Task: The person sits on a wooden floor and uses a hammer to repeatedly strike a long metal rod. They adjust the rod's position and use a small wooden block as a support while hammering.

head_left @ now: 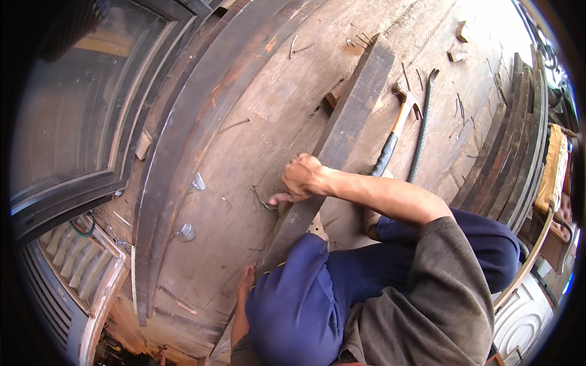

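Observation:
A long dark wooden beam (349,131) lies at a slant in front of me, its near end running under my bent knee. My right hand (303,175) is closed in a fist at the beam's left edge, its forearm crossing over the wood. Whatever those curled fingers hold, if anything, is hidden. Low by my knee, my left hand (246,280) grips the side of the same beam, with part of its fingers out of sight. To the right of the beam rest a claw hammer (394,131) with a black grip and a ribbed pry bar (422,125).
Curved dark planks (183,140) and a glazed frame (116,155) lie to the left. Loose nails (461,110) and small wood blocks (458,55) are scattered over the plywood floor. Stacked boards (506,146) stand on the right. A wooden scrap (334,96) sits against the beam's far part.

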The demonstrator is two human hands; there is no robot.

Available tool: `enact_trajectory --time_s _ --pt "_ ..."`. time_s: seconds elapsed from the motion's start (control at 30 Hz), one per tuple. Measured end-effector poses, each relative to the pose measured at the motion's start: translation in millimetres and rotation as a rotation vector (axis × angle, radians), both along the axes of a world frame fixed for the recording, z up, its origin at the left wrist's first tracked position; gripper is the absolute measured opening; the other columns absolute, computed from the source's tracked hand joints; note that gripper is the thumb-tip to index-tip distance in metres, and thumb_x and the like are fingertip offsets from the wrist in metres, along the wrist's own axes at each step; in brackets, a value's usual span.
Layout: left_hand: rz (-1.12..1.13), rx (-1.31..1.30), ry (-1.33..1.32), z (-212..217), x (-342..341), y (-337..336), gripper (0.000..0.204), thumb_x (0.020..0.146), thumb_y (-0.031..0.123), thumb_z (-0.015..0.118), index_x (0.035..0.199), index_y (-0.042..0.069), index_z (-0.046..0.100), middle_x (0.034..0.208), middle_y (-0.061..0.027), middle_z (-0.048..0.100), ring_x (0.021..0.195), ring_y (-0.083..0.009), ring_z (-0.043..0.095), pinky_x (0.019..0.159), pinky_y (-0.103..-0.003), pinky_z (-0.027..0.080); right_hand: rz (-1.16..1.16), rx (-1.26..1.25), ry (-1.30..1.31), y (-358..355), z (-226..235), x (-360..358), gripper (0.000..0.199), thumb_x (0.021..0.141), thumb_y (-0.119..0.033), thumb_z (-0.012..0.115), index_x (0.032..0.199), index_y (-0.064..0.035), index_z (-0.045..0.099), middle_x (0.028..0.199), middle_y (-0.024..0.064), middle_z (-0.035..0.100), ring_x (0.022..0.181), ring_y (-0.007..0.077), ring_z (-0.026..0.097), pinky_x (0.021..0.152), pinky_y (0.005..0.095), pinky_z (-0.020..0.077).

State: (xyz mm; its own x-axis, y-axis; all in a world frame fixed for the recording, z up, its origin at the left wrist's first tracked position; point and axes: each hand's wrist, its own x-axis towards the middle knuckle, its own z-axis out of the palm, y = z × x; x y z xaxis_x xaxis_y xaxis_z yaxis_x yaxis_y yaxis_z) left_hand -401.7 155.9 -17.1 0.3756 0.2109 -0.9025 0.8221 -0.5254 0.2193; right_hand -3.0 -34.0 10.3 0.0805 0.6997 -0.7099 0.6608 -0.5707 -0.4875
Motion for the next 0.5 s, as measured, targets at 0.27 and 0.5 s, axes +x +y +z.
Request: enact_trajectory --time_s 0.27,0.5 --pt "0.164 0.085 -0.239 9.1 1.6 -26.7 0.073 0.063 0.046 0.083 0.107 -0.009 0.062 0.1 -0.026 0.065 0.098 -0.0311 0.064 0.085 -0.039 0.048 0.323 0.122 -0.003 -14.5 11.2 14.5 0.07 0.066 -0.074 0.064 0.085 -0.0067 0.073 0.085 0.0079 0.071 0.085 0.0293 0.068 0.08 0.0377 0.0519" --pt "0.311 0.347 -0.436 79.9 42.8 -33.3 0.063 0.053 0.046 0.088 0.085 -0.001 0.06 0.078 -0.0167 0.065 0.073 -0.0326 0.064 0.067 -0.043 0.049 0.381 0.569 -0.369 23.6 43.2 18.5 0.078 0.064 -0.07 0.065 0.1 -0.0009 0.062 0.095 0.0106 0.062 0.099 0.0271 0.06 0.087 0.0394 0.0456"
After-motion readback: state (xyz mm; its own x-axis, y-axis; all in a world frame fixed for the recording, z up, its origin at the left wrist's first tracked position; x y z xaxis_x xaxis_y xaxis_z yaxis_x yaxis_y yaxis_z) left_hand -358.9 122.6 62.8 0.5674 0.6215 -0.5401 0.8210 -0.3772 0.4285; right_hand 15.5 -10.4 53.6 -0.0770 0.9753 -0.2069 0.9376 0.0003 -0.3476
